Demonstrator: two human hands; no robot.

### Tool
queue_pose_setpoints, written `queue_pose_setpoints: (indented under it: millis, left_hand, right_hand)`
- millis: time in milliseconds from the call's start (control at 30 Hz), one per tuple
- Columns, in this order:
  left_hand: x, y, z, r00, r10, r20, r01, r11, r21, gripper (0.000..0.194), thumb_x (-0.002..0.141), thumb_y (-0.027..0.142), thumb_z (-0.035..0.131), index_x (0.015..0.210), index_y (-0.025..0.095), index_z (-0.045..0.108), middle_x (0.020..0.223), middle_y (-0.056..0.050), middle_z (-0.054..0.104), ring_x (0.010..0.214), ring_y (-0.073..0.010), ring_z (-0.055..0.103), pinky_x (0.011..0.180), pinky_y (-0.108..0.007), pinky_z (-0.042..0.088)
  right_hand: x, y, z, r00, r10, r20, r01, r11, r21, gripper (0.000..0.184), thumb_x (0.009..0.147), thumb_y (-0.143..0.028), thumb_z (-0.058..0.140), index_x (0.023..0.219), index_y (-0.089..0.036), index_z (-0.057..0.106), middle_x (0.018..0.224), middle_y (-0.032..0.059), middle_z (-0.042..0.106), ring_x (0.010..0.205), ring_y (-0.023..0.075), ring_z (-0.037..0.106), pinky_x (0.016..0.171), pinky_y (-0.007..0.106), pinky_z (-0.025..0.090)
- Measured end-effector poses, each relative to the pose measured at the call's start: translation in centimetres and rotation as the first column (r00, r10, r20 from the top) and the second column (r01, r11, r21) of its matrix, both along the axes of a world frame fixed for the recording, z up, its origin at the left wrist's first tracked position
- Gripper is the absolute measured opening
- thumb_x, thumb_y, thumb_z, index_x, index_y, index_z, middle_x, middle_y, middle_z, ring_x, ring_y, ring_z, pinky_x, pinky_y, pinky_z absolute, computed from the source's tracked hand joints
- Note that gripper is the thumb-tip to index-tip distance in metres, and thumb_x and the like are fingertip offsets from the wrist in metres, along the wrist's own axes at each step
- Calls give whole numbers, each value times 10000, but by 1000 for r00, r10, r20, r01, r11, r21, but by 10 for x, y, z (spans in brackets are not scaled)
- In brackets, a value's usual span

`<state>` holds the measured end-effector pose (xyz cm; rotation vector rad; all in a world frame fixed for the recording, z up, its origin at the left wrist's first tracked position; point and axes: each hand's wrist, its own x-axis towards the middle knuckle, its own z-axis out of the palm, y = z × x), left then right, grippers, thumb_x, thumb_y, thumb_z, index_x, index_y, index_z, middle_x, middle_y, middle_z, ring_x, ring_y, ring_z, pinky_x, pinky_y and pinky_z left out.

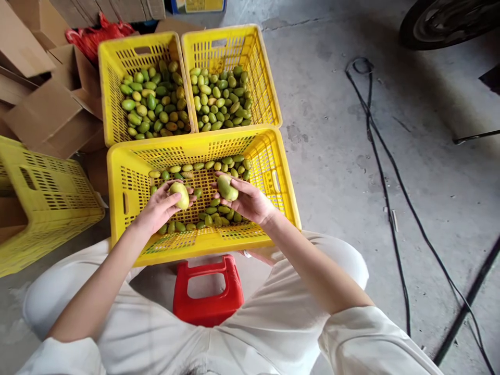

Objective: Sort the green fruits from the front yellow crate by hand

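Note:
My left hand [163, 204] is closed around a pale yellow-green oval fruit [180, 196], perhaps a small mango. In my right hand [247, 200] is a greener fruit [227, 187] of the same kind, gripped between thumb and fingers. Both hands are over the near yellow plastic crate [287, 179], whose slatted floor shows in the middle. Inside that crate, several green fruits [216, 214] lie along the near side and more fruits [198, 166] line the far side. My hands and forearms hide part of its contents.
Behind stand two yellow crates, the left one [111, 94] and the right one [269, 88], each holding many fruits. Another yellow crate [62, 208] and cardboard boxes [52, 117] sit at left. A red stool [207, 311] is below me; black cables [385, 151] cross the floor at right.

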<state>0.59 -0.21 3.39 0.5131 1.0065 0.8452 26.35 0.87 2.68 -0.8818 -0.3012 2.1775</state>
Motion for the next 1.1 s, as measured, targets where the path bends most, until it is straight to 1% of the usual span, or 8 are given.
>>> queue_pose_setpoints:
  millis: [133,267,400,500,600,800,933,1100]
  left_hand:
    - [0,-3,7,997,-69,-16,70,996,64,447,674,213,929,895,212,540,798,52,624,531,-84,609,433,-182,460]
    - [2,-2,8,991,-104,-81,111,990,82,380,707,213,902,872,200,560,766,44,609,478,-62,542,387,-160,361]
    - [4,1,3,998,-52,-39,54,996,74,282,746,269,840,942,182,656,854,-34,682,718,-158,678,586,-261,564]
    - [3,1,-1,1000,-25,-14,25,1000,1,360,765,259,794,1098,184,681,988,-73,731,929,-226,735,788,-338,619]
    - [1,-1,-6,997,-29,-67,27,999,-32,392,768,253,841,1104,201,646,992,-64,746,942,-228,753,840,-356,615]
    - [1,-1,-8,991,-64,-116,64,998,-6,462,658,244,934,883,218,531,636,52,615,523,-103,583,500,-208,478]
    - [5,1,0,992,-118,-41,118,993,14,381,727,363,900,881,198,593,586,55,563,421,-69,468,397,-177,353]
    - [5,2,0,997,-7,75,12,998,-62,351,753,385,837,987,178,676,843,-59,719,697,-182,699,599,-291,585]
  right_hand:
    - [0,-4,-5,998,-27,57,24,999,46,522,629,-198,942,1055,-220,641,796,-48,635,549,54,478,404,127,324]
    - [0,-5,-5,994,11,109,-22,995,93,490,659,-308,966,995,-231,617,740,-73,588,475,33,374,380,138,177]
    - [2,2,-4,994,-1,108,-5,998,57,365,864,-522,783,1009,-216,646,737,-23,615,491,80,437,393,185,290]
    - [5,7,-3,996,-62,65,63,998,-13,254,949,-434,642,1081,-218,658,851,28,692,675,164,623,554,267,527]
    - [7,8,0,992,-117,37,117,993,6,218,909,-314,663,1112,-242,637,984,40,740,844,211,699,707,349,614]
    - [4,0,-3,982,-157,104,150,986,70,431,666,-234,917,915,-237,565,745,-45,650,625,127,598,562,248,536]
    - [3,-1,-8,992,-53,113,42,995,94,407,704,-263,920,872,-215,552,622,-78,539,511,83,504,470,196,427]
    - [3,3,-8,994,-15,108,13,1000,14,300,866,-441,780,875,-202,599,641,-22,604,521,120,552,462,231,465]
